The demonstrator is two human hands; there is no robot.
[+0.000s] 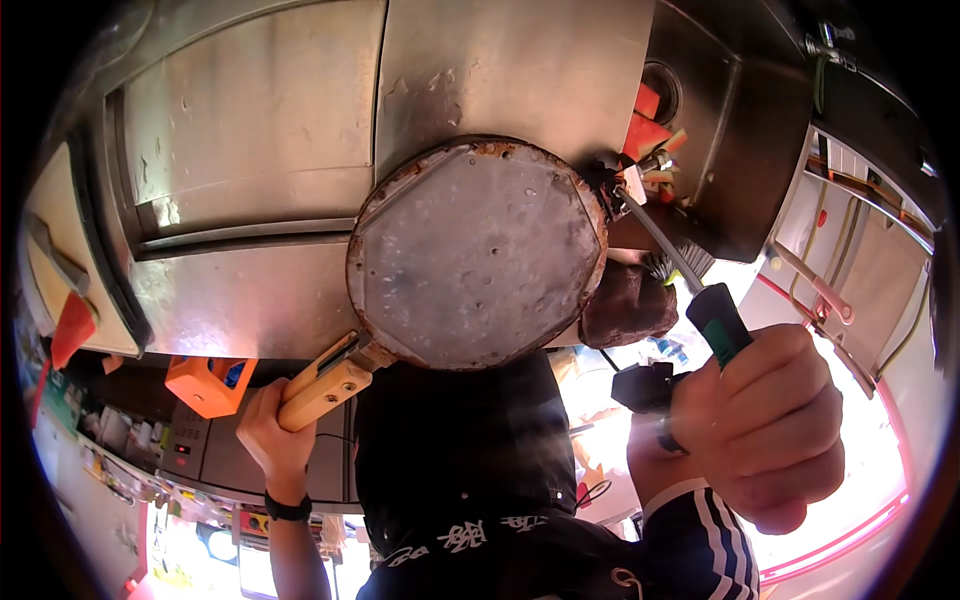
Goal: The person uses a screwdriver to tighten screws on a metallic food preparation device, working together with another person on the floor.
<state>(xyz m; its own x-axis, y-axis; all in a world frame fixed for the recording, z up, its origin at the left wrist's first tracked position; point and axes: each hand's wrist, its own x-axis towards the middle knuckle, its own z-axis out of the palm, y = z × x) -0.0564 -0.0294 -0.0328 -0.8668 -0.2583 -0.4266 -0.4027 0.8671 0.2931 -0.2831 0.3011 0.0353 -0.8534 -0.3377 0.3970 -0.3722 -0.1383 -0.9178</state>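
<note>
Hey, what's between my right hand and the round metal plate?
In the head view, a screwdriver: your right hand grips its handle, and its shaft slants toward a dark fitting at the right edge of the round metal plate.

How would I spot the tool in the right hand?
Find the big round pan in the middle. To its lower right, the right hand grips the tool. A slim metal shaft and black and green handle set it apart from the pan's tan handle.
</note>
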